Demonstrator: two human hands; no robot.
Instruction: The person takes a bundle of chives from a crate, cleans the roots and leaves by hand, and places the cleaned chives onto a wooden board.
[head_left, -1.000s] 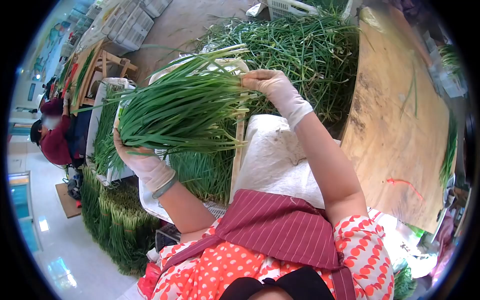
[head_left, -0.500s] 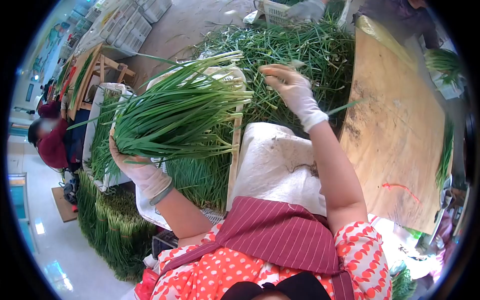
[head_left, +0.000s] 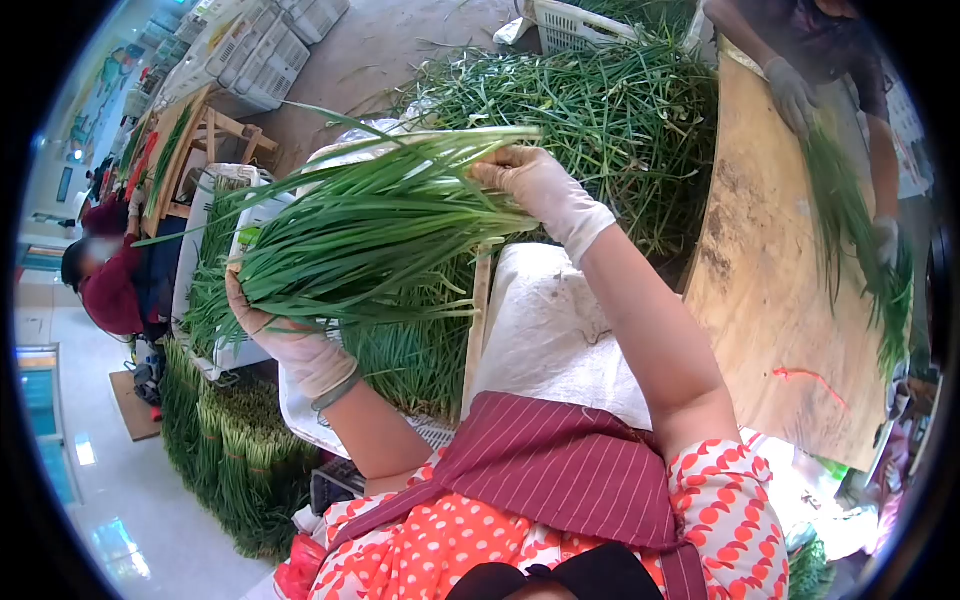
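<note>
A thick bunch of garlic chives (head_left: 350,235) lies across my left hand (head_left: 305,355), whose gloved fingers curl round its leafy side from below. At the pale stem ends, my right hand (head_left: 545,195), also gloved, is closed on some stems. Its fingertips are partly hidden among the stalks. Beneath the bunch, more chives (head_left: 410,365) fill a white basket whose rim (head_left: 476,345) runs beside my lap. A white sack (head_left: 545,310) covers my lap just below my right forearm.
A heap of loose chive leaves (head_left: 610,150) lies ahead. A wooden board (head_left: 760,300) stands at right, where a co-worker's gloved hands (head_left: 793,95) handle chives. Tied bundles (head_left: 245,440) stand at lower left; white crates (head_left: 260,60) are stacked at upper left.
My right hand has come from above the heap to the bunch and closed on stem ends. The co-worker's hands now spread chives over the board's far edge.
</note>
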